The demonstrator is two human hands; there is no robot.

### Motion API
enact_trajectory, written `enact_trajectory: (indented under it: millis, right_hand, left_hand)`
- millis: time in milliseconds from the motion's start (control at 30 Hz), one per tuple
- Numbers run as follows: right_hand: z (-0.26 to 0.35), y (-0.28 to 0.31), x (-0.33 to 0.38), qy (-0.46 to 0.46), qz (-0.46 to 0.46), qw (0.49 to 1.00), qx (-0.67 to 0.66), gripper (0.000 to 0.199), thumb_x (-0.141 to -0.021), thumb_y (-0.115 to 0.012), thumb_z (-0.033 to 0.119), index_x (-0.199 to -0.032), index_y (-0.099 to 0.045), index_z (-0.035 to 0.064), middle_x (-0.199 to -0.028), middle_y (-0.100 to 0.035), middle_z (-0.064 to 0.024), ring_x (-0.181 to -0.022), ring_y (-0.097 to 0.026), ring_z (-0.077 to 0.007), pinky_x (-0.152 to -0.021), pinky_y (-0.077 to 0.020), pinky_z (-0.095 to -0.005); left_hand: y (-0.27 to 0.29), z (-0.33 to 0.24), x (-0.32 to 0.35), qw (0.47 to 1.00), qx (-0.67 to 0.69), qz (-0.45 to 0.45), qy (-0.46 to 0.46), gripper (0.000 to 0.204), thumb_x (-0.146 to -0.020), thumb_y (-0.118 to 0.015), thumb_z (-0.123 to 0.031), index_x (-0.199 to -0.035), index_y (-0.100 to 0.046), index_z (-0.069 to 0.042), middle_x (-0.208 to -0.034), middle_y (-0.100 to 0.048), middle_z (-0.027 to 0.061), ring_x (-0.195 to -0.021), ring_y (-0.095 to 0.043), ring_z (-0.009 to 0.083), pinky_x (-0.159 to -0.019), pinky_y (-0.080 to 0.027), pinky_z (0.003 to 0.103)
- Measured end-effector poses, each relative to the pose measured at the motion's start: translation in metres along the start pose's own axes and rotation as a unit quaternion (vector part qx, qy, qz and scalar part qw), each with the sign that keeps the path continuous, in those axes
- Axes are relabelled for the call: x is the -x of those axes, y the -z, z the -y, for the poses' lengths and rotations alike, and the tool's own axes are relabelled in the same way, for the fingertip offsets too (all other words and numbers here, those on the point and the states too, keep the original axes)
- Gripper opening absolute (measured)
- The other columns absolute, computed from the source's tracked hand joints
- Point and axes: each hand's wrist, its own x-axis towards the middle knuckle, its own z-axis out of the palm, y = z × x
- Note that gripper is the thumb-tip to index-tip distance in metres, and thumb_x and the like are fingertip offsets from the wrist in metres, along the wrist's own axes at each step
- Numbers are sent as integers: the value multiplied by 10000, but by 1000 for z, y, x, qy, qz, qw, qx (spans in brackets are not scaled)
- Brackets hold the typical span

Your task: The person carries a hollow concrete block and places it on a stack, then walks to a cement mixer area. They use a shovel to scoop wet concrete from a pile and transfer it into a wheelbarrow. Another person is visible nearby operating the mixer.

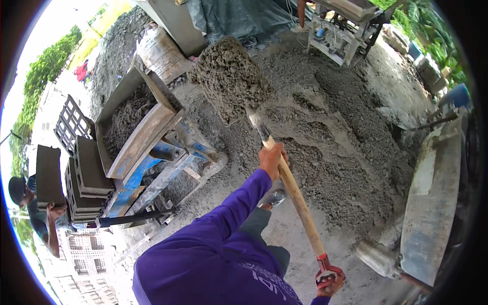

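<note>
A shovel with a wooden shaft (299, 203) slants up and away from me. My left hand (273, 160) is wrapped round the shaft just below the metal socket. My right hand (330, 285) is closed on the red grip (325, 267) at the shaft's near end. A heap of damp grey concrete mix (231, 79) covers most of the blade, which is held above the ground. Left of the blade stands a block-making machine's metal hopper (140, 140), partly filled with the same mix (129, 116). A large pile of mix (335, 147) spreads on the ground to the right.
At the far left, a co-worker's hand (55, 212) holds a grey concrete block (49, 175) beside stacked blocks (91, 165). A white sack (160, 53) leans behind the hopper. A long metal trough (432, 198) lies at right; a worn stand (340, 35) is at the back.
</note>
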Motion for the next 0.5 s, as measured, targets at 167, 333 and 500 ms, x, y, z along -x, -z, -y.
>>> enact_trajectory:
  millis: [167, 333, 500]
  right_hand:
    - [188, -153, -15, 194, 201, 958, 58, 144, -875, -536, 222, -909, -580, 90, -598, -487, 46, -422, -449, -45, -358, -391, -190]
    - [333, -320, 121, 459, 384, 793, 118, 170, -902, -551, 131, -1056, -577, 64, -625, -500, 39, -452, -439, -42, -389, -356, -171]
    - [264, -275, 229, 637, 430, 586, 255, 149, -797, -663, 80, -878, -545, 37, -740, -526, -30, -614, -513, -129, -605, -451, -285]
  left_hand:
    - [-1, -178, 2, 983, 74, 40, -165, 197, -865, -547, -142, -902, -495, 44, -749, -556, 142, -636, -583, 269, -625, -532, 415]
    - [39, -310, 19, 908, 296, 76, -286, 196, -868, -507, -140, -958, -443, 22, -809, -566, 159, -730, -585, 274, -698, -524, 424]
    - [147, -323, 67, 873, 354, 120, -313, 183, -862, -510, -186, -944, -427, -45, -761, -546, 109, -601, -560, 230, -582, -515, 355]
